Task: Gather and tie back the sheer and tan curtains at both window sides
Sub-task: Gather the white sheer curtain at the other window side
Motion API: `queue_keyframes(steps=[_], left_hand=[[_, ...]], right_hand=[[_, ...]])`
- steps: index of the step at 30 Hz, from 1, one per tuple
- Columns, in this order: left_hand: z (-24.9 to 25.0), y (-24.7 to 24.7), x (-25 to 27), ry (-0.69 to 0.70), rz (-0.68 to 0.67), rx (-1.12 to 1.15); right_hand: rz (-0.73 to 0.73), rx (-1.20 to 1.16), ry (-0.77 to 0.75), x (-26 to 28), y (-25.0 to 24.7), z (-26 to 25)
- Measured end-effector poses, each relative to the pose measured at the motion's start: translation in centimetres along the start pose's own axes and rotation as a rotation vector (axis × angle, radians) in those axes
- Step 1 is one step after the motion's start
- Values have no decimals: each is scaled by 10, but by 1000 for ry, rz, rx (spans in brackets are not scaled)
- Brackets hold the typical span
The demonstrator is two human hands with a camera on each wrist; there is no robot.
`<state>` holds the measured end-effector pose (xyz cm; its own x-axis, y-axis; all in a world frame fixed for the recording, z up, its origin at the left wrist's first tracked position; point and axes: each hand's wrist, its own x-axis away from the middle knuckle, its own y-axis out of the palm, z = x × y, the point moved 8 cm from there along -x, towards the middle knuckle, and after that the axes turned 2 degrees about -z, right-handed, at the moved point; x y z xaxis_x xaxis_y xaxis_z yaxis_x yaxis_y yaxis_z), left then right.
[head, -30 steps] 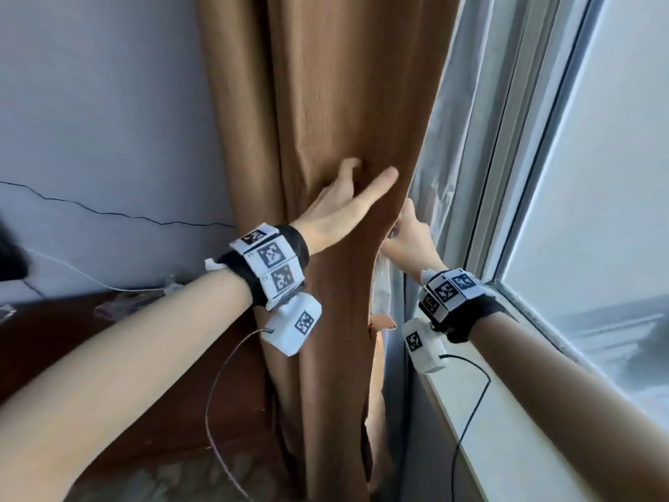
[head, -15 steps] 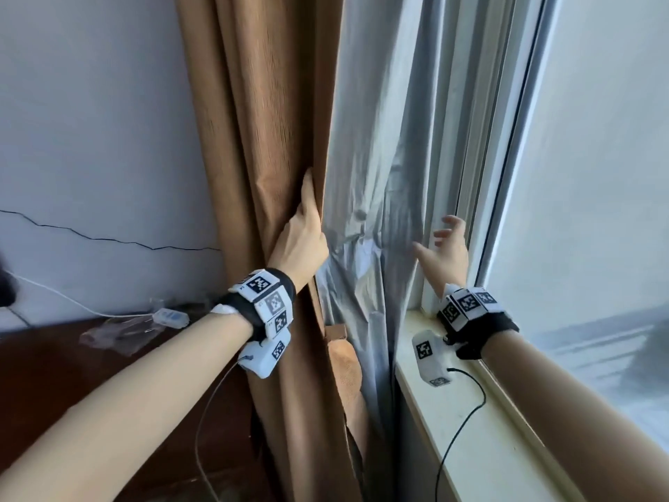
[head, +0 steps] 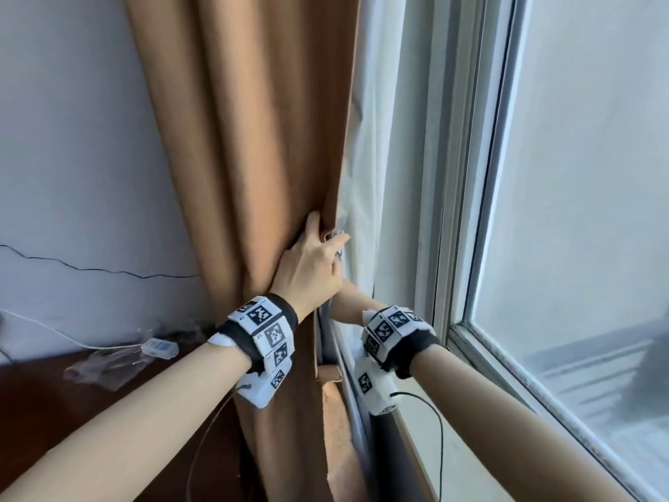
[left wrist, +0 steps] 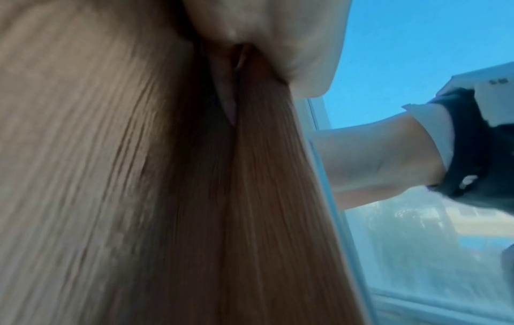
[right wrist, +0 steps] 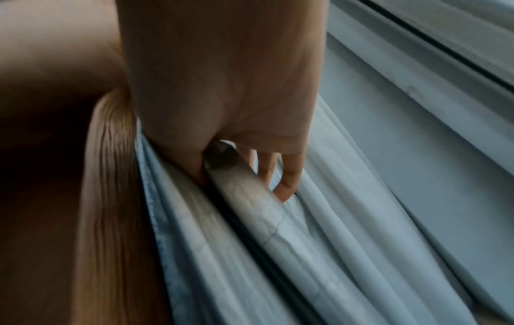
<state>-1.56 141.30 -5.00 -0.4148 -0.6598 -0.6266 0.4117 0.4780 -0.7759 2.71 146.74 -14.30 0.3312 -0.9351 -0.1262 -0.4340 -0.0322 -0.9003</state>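
Observation:
The tan curtain (head: 253, 175) hangs in folds from the top centre, with the pale sheer curtain (head: 365, 168) behind its right edge. My left hand (head: 311, 269) grips the tan curtain's right edge, thumb on the front and fingers wrapped round it. In the left wrist view, its palm (left wrist: 267, 44) presses into the tan curtain (left wrist: 139, 198). My right hand (head: 349, 297) reaches in under the left and is mostly hidden there. The right wrist view shows the right hand (right wrist: 250, 167) with its fingers curled round bunched folds of the sheer curtain (right wrist: 319, 241), and the tan curtain (right wrist: 111, 209) beside them.
The window glass (head: 579, 248) and its white frame (head: 456, 211) fill the right side, with the sill (head: 452, 454) below my right forearm. At the left stand a white wall (head: 72, 139) and a dark wooden surface (head: 72, 422) bearing a white adapter with cable (head: 159, 346) and clear plastic (head: 105, 367).
My left hand went from lying flat on the tan curtain to gripping its right edge. My right hand, open by the window frame half a second ago, moved left and took hold of the sheer curtain.

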Motion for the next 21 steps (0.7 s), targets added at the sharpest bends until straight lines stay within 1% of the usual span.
queue_keyframes(steps=[2,3,4,5,6,7,9,10,11,12,13,15,16,19,21], left_hand=[[-12,-3,-2,-43,-58,-84],[-21,-5,-3,-74,-85,-125],[-29,-6,-3,-98,-97,-162],[-37,-8,-3,-113,-101,-197],[-42,-9,-3,-117,-101,-221],[-45,-10,-2,-122,-106,-237],[-52,-6,-1,-119,-123,-260],[-56,-5,0,-114,-133,-280],[-59,-4,0,-117,-135,-303],[-63,-5,-1,-119,-125,-330],[-67,-7,-3,-131,-132,-352],[-72,-12,-4,-149,-131,-366],[-74,-15,-3,-162,-130,-359],[-80,-18,0,-186,-109,-287],[-81,-18,5,-152,-87,-192]], right_hand=[[-69,-145,59,-9,10,10],[-55,-265,96,-12,8,19],[16,-403,128,-13,2,28],[122,-542,158,-14,-8,38],[267,-634,183,-12,-21,49],[431,-661,209,-8,-35,62],[720,-603,232,1,-59,76],[813,-576,246,-1,-64,80],[869,-545,277,-1,-68,84],[879,-502,322,-5,-70,85],[844,-464,354,-12,-70,86],[763,-465,352,-24,-71,89],[772,-476,333,-27,-73,91],[949,-395,276,-15,-81,89],[1039,-356,252,5,-78,91]])
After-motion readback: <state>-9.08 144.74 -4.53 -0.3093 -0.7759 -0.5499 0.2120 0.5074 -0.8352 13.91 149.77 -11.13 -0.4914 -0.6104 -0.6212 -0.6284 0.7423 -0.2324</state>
